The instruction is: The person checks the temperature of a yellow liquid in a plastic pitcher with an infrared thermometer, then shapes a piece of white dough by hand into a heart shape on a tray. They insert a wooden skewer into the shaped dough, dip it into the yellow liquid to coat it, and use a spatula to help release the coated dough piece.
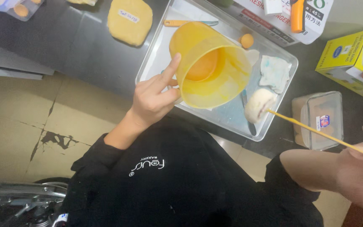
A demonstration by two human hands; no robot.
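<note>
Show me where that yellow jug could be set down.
Bare dark counter lies between the wrapped dough slab and the metal tray. The tray's near end is crowded: cloth, dough roll, knife. The left hand holds the yellow jug.

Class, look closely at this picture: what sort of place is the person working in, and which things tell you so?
Probably a bakery or pastry kitchen: a flat slab of yellow dough lies on the dark steel counter, a metal baking tray holds cloths, and the left hand tilts a translucent yellow plastic jug.
</note>
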